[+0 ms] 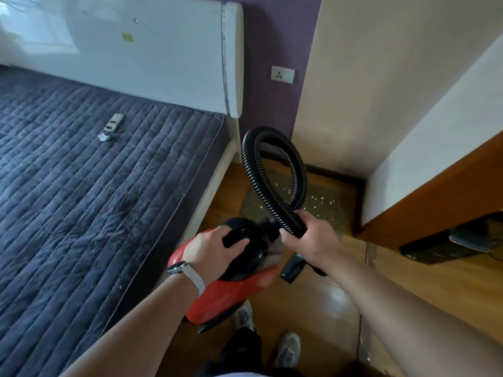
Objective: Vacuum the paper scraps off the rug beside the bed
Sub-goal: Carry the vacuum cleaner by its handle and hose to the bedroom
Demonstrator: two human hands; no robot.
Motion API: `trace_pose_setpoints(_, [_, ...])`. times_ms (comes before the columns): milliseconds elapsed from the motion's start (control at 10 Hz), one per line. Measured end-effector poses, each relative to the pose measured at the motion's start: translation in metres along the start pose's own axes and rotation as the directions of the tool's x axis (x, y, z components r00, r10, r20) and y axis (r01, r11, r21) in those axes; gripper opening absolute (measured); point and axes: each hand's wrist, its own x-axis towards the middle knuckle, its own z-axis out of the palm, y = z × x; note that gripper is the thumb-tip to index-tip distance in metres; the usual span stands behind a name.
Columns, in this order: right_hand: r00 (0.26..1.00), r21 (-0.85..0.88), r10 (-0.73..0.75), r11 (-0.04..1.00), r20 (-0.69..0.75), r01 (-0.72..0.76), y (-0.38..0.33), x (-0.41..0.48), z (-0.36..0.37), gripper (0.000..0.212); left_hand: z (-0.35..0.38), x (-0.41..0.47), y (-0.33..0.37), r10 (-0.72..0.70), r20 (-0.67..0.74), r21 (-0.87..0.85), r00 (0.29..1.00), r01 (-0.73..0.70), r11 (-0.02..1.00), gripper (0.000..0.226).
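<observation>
- The head view looks down into a narrow space between a bed (81, 186) on the left and a pale wall on the right.
- The bed has a dark quilted cover and a white headboard (149, 55); a remote control (113, 123) lies on the cover.
- A socket (282, 74) sits on the purple wall (272, 36) beside the headboard.
- The floor (313, 308) is brown wood. A small grey rug (336, 186) lies on it beside the bed, near the corner, with pale paper scraps (315, 198) scattered over it.
- The left hand (212, 248), with a watch (178, 268) on its wrist, holds the red vacuum cleaner (234, 292) above the floor; its fingers (235, 242) are curled around the black top handle.
- The right hand (313, 235) grips the black ribbed hose (251, 172), fingers wrapped around it where its loop crosses, above the near edge of the rug.
</observation>
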Motion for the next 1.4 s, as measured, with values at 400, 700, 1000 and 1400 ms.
trace_pose_setpoints(400, [0.997, -0.128, 0.053, 0.991, 0.06, -0.045, -0.012, 0.117, 0.025, 0.015, 0.004, 0.121, -0.057, -0.016, 0.075, -0.092, 0.997, 0.023, 0.996, 0.046])
trace_pose_setpoints(700, [0.992, -0.108, 0.073, 0.992, 0.107, -0.062, 0.015, 0.198, 0.058, 0.016, 0.035, 0.203, -0.07, -0.084, 0.128, -0.063, 0.988, 0.092, 0.994, 0.056])
trace_pose_setpoints(1000, [0.971, -0.115, 0.081, 0.992, 0.225, -0.056, 0.108, 0.268, 0.108, 0.014, 0.136, 0.274, -0.121, 0.003, 0.252, 0.245, 0.968, -0.066, 0.967, 0.05])
trace_pose_setpoints(1400, [0.96, -0.122, -0.143, 0.977, 0.239, 0.176, 0.247, 0.346, 0.24, 0.015, 0.304, 0.347, -0.203, -0.166, 0.1, -0.001, 0.981, 0.167, 0.986, 0.033])
